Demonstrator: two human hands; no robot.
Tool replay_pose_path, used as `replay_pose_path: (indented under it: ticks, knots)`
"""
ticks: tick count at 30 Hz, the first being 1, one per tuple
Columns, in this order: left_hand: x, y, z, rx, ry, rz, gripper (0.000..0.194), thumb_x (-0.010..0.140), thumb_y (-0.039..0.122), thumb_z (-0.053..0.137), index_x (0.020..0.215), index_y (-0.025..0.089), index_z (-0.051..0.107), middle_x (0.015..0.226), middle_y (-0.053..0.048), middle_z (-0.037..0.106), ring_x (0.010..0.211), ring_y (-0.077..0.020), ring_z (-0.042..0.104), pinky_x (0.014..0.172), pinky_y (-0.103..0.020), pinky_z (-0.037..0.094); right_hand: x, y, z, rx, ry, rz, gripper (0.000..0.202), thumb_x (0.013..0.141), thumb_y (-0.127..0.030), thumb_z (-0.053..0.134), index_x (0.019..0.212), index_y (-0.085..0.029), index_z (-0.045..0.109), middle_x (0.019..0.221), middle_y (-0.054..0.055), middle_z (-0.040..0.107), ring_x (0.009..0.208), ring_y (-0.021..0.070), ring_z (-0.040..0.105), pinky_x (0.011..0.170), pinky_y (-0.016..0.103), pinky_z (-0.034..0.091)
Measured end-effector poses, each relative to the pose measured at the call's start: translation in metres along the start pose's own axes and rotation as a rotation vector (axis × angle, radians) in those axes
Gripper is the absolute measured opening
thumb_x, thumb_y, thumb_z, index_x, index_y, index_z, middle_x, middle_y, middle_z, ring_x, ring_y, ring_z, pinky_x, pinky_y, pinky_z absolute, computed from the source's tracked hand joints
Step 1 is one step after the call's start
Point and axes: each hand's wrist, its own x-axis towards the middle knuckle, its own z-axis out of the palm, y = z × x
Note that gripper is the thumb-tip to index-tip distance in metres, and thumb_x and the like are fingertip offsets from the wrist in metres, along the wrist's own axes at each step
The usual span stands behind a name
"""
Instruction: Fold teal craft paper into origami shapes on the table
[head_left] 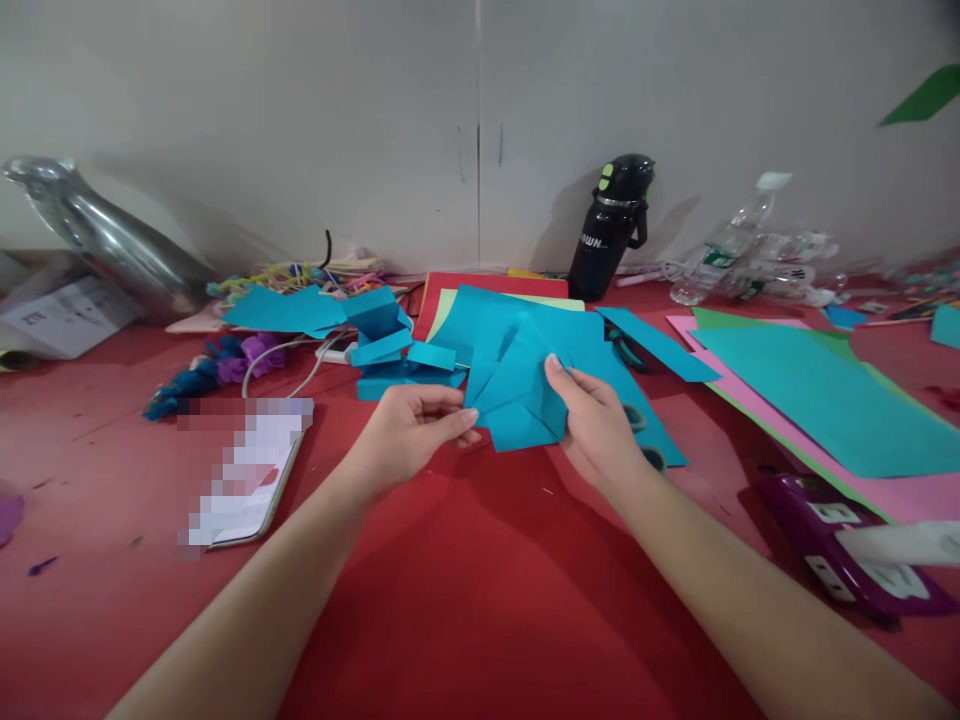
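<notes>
A piece of folded blue paper (517, 395), with creases and overlapping flaps, is held up over the red table between both hands. My left hand (416, 425) pinches its lower left edge between thumb and fingers. On the right side, my right hand (600, 415) grips it with the thumb on top and the fingers hidden behind. Flat blue sheets (577, 325) lie just beyond it. Several folded blue paper pieces (382, 345) sit to the left of the sheets. Dark scissor handles (637, 418) show partly beside my right hand.
A phone (259, 475) lies at left, with a white cable (259, 365) behind it. A black bottle (611, 230) and a plastic bottle (724, 255) lean at the back. Coloured sheets (847, 400) and a purple power strip (840, 550) are at right. A metal flask (120, 240) stands back left.
</notes>
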Motion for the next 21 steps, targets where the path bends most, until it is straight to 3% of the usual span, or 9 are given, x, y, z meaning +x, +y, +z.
replay_pose_path:
  ticks: [8, 12, 17, 21]
  knots:
    - [0.000, -0.001, 0.001, -0.042, 0.021, -0.015, 0.019, 0.080, 0.035, 0.077, 0.078, 0.016, 0.073, 0.074, -0.007, 0.077, 0.075, -0.0218, 0.076, 0.071, -0.030, 0.062, -0.001, -0.007, 0.002, 0.094, -0.018, 0.031, 0.029, 0.076, -0.051, 0.080, 0.069, -0.027, 0.067, 0.070, 0.000, 0.069, 0.076, 0.0233, 0.067, 0.073, 0.043, 0.056]
    - [0.000, -0.003, -0.001, -0.054, 0.027, -0.014, 0.019, 0.080, 0.035, 0.078, 0.079, 0.017, 0.074, 0.074, -0.007, 0.076, 0.075, -0.0218, 0.075, 0.072, -0.030, 0.062, 0.003, -0.009, -0.002, 0.103, 0.022, -0.006, 0.032, 0.078, -0.055, 0.077, 0.069, -0.026, 0.067, 0.069, 0.001, 0.070, 0.081, 0.0242, 0.070, 0.075, 0.042, 0.058]
    - [0.002, -0.005, -0.008, -0.045, 0.096, -0.001, 0.019, 0.079, 0.035, 0.079, 0.077, 0.017, 0.072, 0.072, -0.004, 0.075, 0.075, -0.0208, 0.075, 0.073, -0.029, 0.062, 0.017, -0.016, -0.024, 0.083, 0.200, -0.102, 0.034, 0.075, -0.057, 0.080, 0.084, -0.024, 0.074, 0.091, 0.005, 0.078, 0.099, 0.0260, 0.073, 0.091, 0.044, 0.058]
    - [0.001, -0.002, -0.009, -0.005, 0.118, 0.002, 0.019, 0.080, 0.033, 0.078, 0.076, 0.016, 0.071, 0.069, -0.002, 0.072, 0.075, -0.0196, 0.075, 0.074, -0.027, 0.060, 0.019, -0.016, -0.027, 0.096, 0.107, -0.057, 0.041, 0.075, -0.063, 0.077, 0.088, -0.024, 0.075, 0.102, 0.007, 0.078, 0.106, 0.0268, 0.071, 0.096, 0.044, 0.057]
